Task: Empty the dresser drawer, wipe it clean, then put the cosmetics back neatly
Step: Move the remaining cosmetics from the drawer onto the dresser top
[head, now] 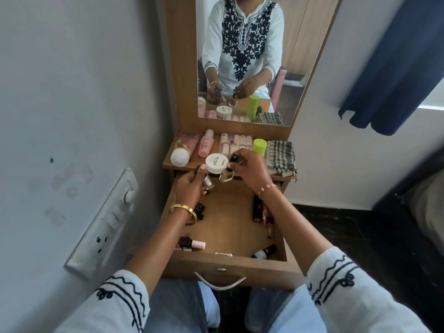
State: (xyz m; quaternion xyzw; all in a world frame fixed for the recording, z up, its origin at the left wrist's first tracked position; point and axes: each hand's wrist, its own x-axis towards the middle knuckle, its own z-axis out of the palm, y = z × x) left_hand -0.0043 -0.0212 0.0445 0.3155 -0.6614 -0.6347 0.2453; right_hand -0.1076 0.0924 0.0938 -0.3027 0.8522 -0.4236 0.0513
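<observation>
wooden drawer (230,219) partly emptied; left hand (192,186) and right hand (249,169) each grip a small bottle, wiping not yet begun

**Colours at the Dresser**

We see a tan wooden drawer (230,224), a white round jar (215,163) with black lettering, two pink bottles (205,144) far left, a lime-green cap (259,145), and a grey-and-white checked cloth (281,157) far right. Our white sleeves (355,294) carry dark navy embroidery; a gold bangle (183,210) circles the left wrist.
</observation>
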